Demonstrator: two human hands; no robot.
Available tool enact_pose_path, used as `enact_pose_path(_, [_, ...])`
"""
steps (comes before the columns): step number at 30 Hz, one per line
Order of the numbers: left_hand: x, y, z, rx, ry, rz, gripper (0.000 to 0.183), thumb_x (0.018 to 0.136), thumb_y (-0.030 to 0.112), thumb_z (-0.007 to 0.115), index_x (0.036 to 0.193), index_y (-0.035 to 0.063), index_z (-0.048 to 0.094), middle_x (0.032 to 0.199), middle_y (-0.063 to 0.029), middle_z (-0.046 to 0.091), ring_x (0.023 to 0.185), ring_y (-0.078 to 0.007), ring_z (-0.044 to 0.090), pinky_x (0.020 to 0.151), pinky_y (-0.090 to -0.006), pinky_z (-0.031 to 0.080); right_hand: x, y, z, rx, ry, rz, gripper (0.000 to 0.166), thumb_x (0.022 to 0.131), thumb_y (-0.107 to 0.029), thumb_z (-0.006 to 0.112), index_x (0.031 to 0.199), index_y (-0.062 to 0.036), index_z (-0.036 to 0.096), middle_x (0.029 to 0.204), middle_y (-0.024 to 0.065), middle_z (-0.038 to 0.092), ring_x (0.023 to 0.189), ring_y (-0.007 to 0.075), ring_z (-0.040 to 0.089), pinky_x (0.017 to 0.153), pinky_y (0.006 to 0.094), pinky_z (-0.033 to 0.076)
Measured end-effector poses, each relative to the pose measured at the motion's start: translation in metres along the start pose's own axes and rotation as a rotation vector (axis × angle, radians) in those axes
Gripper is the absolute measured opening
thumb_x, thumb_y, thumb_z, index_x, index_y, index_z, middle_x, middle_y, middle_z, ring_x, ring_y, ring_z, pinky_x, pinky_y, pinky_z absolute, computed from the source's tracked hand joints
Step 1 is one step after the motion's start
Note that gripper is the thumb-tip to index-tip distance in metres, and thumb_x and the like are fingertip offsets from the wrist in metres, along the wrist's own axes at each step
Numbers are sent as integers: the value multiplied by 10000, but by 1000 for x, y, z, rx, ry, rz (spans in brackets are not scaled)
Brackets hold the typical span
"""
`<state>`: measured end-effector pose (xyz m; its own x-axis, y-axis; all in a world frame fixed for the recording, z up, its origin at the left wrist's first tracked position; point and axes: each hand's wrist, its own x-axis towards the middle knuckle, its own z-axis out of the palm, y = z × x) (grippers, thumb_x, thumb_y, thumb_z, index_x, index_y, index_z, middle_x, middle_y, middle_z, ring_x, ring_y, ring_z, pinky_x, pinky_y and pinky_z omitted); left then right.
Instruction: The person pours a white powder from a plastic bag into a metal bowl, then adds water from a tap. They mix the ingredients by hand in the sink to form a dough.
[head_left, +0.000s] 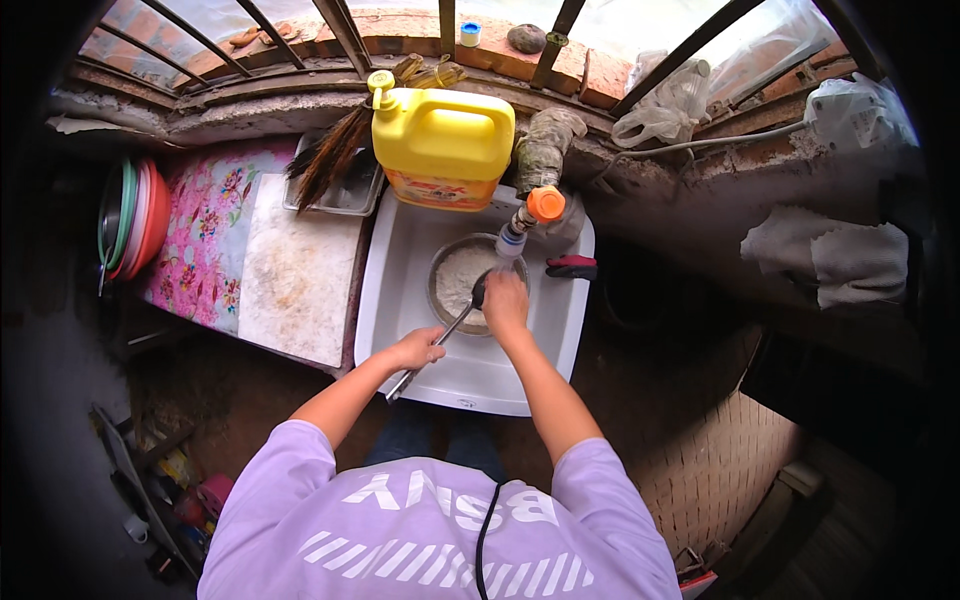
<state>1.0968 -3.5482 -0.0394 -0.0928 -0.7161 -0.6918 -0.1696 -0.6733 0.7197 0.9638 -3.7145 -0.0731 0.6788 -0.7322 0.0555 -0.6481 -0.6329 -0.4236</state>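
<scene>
My left hand (420, 348) grips the handle of a long metal ladle (454, 326), which slants up over a white sink (480, 375). The ladle's dark head is beside my right hand (505, 300). That hand is blurred, below the faucet's nozzle (510, 246), with its fingers at or near the ladle head; whether they grip it I cannot tell. Under both sits a round metal bowl (433, 289) in the sink, holding pale, whitish contents (457, 277). My right hand and the ladle hide part of the bowl.
A yellow plastic jug (442, 142) stands at the sink's back edge, beside a straw brush (337, 154) and a metal tray (352, 199). The faucet has an orange knob (546, 203). A red-and-black scrubber (571, 266) rests on the right rim. Left are a stained white board (300, 270) and stacked basins (142, 217).
</scene>
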Motion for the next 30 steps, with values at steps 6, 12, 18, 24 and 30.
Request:
enact_pose_path(6, [3, 8, -14, -463, -129, -50, 108, 798, 131, 561, 778, 84, 466, 625, 12, 474, 551, -69, 432, 498, -227, 352, 16, 20, 40, 287, -154, 102, 94, 774, -52, 522, 824, -34, 600, 822, 158, 592, 815, 346, 576, 713, 435, 465])
enact_pose_path(12, [-32, 40, -26, -797, -203, -268, 159, 854, 141, 577, 781, 92, 445, 612, 23, 482, 491, -43, 415, 410, -182, 312, 6, 24, 25, 90, -221, -90, 91, 777, -64, 536, 816, -62, 619, 837, 167, 585, 824, 367, 566, 700, 447, 452])
enact_pose_path(18, [-26, 44, -25, -930, -256, -327, 135, 856, 100, 571, 799, 88, 450, 610, 16, 492, 467, -41, 417, 368, -171, 282, 14, 24, 42, 314, -296, -88, 113, 799, -133, 547, 830, -37, 598, 827, 182, 594, 815, 368, 574, 706, 448, 454])
enact_pose_path(24, [-23, 36, -25, -894, -262, -287, 143, 840, 81, 581, 812, 76, 441, 608, 6, 485, 482, -41, 420, 379, -170, 294, 22, 3, 45, 396, -308, -19, 128, 768, -158, 582, 782, -46, 644, 774, 179, 611, 757, 365, 595, 696, 443, 467])
enact_pose_path(30, [-33, 38, -20, -905, -270, -294, 156, 829, 90, 587, 802, 90, 434, 605, 15, 478, 485, -34, 409, 384, -169, 269, 24, 7, 40, 384, -198, 238, 81, 739, -127, 616, 748, -52, 645, 790, 172, 615, 786, 349, 591, 719, 428, 460])
